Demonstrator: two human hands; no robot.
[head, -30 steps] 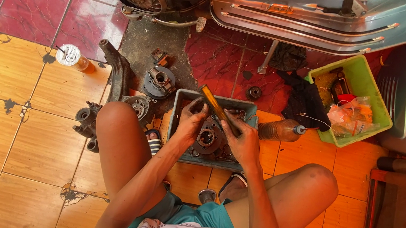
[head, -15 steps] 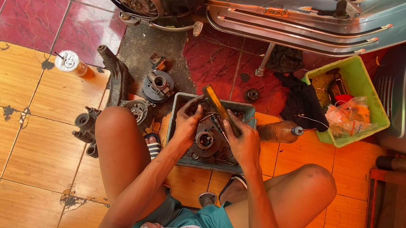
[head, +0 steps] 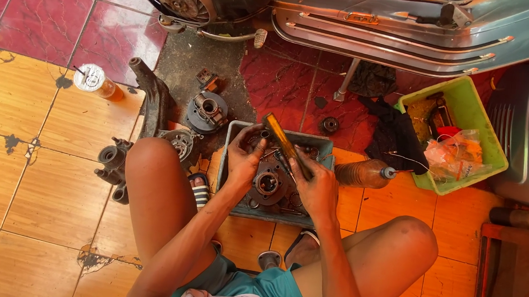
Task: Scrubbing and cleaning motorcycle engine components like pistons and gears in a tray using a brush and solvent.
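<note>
The person squats on the tiled floor over a grey metal tray [head: 232, 165] full of greasy engine parts. The right hand [head: 317, 187] is closed around a yellow-handled tool [head: 285, 145], whose shaft angles down into the tray. The left hand [head: 246, 156] curls its fingers over the tray's far left part; what it grips cannot be told. A round engine part [head: 268, 183] lies in the tray between both hands. A green plastic basket [head: 483, 131] sits well apart to the right, near a dark bottle [head: 363, 173].
</note>
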